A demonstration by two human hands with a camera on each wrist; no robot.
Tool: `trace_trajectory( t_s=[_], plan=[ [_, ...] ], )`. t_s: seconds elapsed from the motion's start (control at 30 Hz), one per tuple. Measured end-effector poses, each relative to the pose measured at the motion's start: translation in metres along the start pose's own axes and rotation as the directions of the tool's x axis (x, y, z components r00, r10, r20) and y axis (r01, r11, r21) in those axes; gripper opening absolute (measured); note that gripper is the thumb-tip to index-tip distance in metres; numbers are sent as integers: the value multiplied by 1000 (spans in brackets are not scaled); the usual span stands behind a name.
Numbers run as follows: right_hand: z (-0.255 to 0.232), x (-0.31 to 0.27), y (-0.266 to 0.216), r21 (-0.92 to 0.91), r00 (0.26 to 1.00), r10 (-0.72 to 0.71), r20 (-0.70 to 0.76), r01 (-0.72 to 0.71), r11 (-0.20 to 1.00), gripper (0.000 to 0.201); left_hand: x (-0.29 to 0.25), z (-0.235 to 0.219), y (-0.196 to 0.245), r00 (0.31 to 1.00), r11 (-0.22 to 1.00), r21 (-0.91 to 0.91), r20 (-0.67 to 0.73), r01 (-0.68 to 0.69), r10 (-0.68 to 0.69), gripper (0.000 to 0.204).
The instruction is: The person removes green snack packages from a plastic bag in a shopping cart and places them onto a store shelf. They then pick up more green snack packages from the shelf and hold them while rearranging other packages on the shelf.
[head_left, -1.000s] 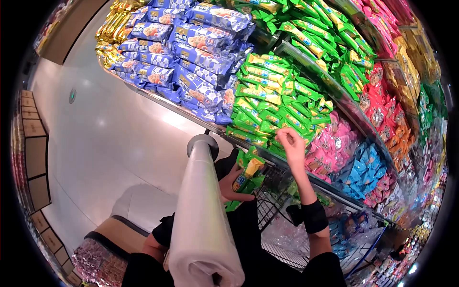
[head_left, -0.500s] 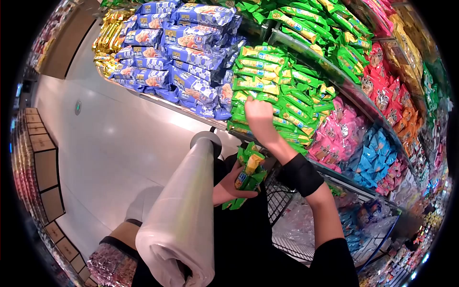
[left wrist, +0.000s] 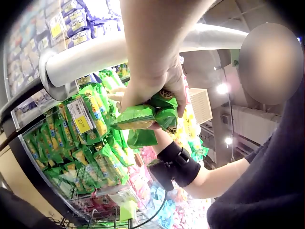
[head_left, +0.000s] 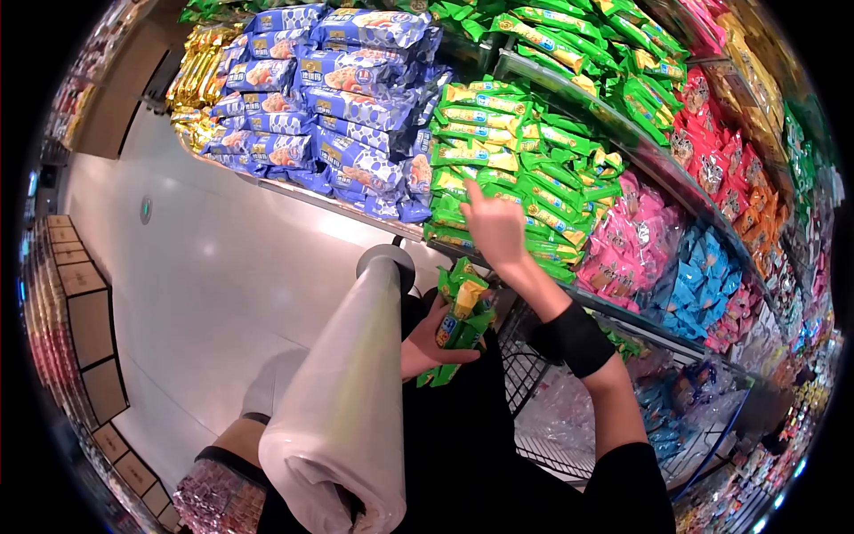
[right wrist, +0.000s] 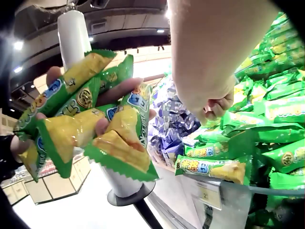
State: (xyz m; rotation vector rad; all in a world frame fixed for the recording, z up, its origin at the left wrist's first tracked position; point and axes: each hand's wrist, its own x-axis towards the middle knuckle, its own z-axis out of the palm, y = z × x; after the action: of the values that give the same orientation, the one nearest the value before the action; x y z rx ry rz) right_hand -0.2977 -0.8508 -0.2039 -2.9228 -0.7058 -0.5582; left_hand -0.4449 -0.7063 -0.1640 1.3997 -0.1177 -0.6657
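My left hand [head_left: 422, 352] grips a bunch of several green-and-yellow snack packets [head_left: 464, 327] in front of my body. In the right wrist view fingers wrap around these packets [right wrist: 125, 138], their crimped ends sticking out. Over the shelf, my right hand [head_left: 500, 233] hovers close above a heap of similar green packets [head_left: 480, 133]. Its index finger points forward while the other fingers bend inward. Nothing shows in that hand [right wrist: 220, 106] in the right wrist view.
A large roll of clear plastic bags [head_left: 342, 400] on a stand rises beside my left arm. Blue packets [head_left: 356, 107] fill the shelf's left part; pink packets [head_left: 627, 240] and light-blue ones [head_left: 698, 280] lie right. A wire shopping cart [head_left: 556, 454] holding bagged goods stands below the shelf edge.
My right hand has moved left and forward over the green packets, and its index finger now points out. The left hand keeps its packets at about the same place.
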Motion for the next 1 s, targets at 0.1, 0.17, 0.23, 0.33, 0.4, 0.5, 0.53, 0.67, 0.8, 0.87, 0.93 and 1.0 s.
trace_trajectory(
  t_s=[0.1,0.17,0.23,0.33,0.4,0.5,0.53,0.67,0.8,0.87,0.93,1.0],
  plan=[
    [-19,-15,22,165,965,239,108,-254,953,20,-3,-3,6,1000,1000,-4,-13,26,-26,81],
    [-24,-31,46,274,926,364,97,-377,885,22,-7,-6,5,999,1000,-3,-38,31,-31,81],
    [-22,-46,63,326,892,378,247,-443,835,26,-7,-7,4,998,995,-85,-41,53,-57,82],
    [-24,-58,60,292,907,267,325,-365,884,29,-4,-4,6,997,987,-147,-21,72,-76,84],
    [-22,-60,56,281,901,259,348,-364,888,29,0,-3,6,998,990,-125,-1,61,-61,84],
    [-2,-61,55,170,936,264,233,-306,937,31,2,1,8,998,992,-112,26,53,-50,84],
    [2,-63,55,172,934,273,230,-315,934,31,3,2,9,998,991,-122,36,55,-51,84],
    [-6,-64,54,251,923,338,183,-376,892,27,2,2,19,997,989,-126,36,74,-70,85],
    [-22,-68,61,374,896,385,221,-443,815,30,1,-1,19,994,984,-141,26,105,-103,82],
    [-19,-71,63,360,905,365,218,-422,832,34,2,-1,17,990,971,-195,38,138,-133,79],
    [-15,-70,61,360,922,326,209,-383,851,35,2,-1,13,995,988,-117,17,97,-96,84],
    [-3,-70,59,383,931,330,155,-364,849,36,2,0,13,996,989,-119,19,89,-87,84]
  ],
)
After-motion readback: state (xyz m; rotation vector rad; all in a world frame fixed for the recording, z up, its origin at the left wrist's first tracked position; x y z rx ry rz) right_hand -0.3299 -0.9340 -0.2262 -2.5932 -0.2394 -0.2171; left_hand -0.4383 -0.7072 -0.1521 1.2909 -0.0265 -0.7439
